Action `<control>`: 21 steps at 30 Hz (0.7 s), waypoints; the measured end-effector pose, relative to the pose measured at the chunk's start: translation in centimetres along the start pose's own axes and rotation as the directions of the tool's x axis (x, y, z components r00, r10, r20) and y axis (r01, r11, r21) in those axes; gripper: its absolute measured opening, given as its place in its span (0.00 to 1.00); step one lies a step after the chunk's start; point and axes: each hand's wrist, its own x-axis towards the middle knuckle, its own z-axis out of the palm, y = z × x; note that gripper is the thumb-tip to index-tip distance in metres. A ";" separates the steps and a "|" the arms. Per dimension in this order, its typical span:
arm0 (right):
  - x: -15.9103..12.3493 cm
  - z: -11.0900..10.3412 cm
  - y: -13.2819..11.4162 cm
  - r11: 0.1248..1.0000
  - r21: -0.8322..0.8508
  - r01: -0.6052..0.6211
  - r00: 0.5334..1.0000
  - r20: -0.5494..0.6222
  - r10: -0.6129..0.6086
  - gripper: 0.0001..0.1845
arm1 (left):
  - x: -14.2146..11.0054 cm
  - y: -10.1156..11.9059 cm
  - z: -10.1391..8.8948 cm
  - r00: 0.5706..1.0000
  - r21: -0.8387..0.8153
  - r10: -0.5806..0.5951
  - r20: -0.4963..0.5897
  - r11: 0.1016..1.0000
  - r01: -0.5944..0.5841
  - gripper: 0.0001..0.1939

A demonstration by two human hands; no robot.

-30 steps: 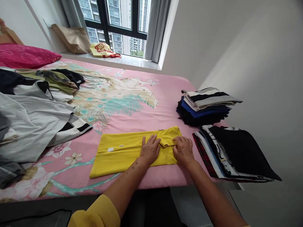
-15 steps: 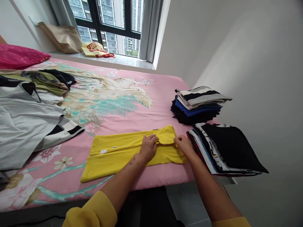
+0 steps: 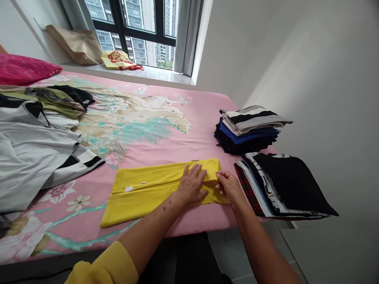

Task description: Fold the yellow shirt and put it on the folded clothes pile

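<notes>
A yellow garment, perhaps a shirt, lies folded into a long strip near the front edge of the bed. White tags show along its middle seam, towards the left end. My left hand rests flat on the right part of the cloth with its fingers spread. At the right end, my right hand pinches the edge of a small folded-in flap between thumb and fingertips.
Right of the garment is a pile of folded clothes with a black top. Behind it stands another pile topped by a striped garment. Unfolded clothes lie heaped at left on the pink bedsheet. A paper bag sits on the windowsill.
My left hand has gone from gripping the flap to lying flat, a little further right. The flap at the right end now lies flatter. My right hand still pinches its edge, slightly lower.
</notes>
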 end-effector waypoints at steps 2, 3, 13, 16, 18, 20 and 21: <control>-0.2 0.2 -0.1 0.999 -0.003 0.032 0.998 0.053 -0.032 0.20 | 0.8 1.3 0.9 1.000 -0.083 -0.030 -0.002 0.996 0.030 0.26; -0.2 0.2 -0.1 0.998 -0.031 0.056 0.996 0.077 -0.053 0.20 | 1.1 1.6 1.4 0.996 -0.141 -0.088 -0.012 0.986 0.085 0.21; 3.7 -2.2 1.4 0.086 -0.650 0.755 0.651 0.728 -0.216 0.25 | 2.5 1.0 1.0 0.977 -0.370 -0.213 0.017 0.906 0.204 0.15; 6.0 -2.2 1.5 -0.025 -0.729 0.684 0.721 0.681 -0.129 0.29 | 2.2 1.4 1.5 0.967 -0.266 -0.225 0.116 0.931 0.248 0.16; 7.1 -2.4 1.7 -0.049 -0.772 0.634 0.767 0.635 -0.092 0.31 | 1.7 1.7 2.5 0.963 -0.186 -0.230 0.142 0.949 0.254 0.17; 7.6 -2.8 2.1 -0.075 -0.780 0.621 0.776 0.626 -0.085 0.31 | 1.0 1.8 3.5 0.970 -0.102 -0.207 0.126 0.970 0.220 0.19; 7.7 -3.0 2.4 -0.091 -0.781 0.618 0.775 0.624 -0.094 0.30 | 0.6 1.9 4.0 0.976 -0.064 -0.186 0.109 0.979 0.194 0.19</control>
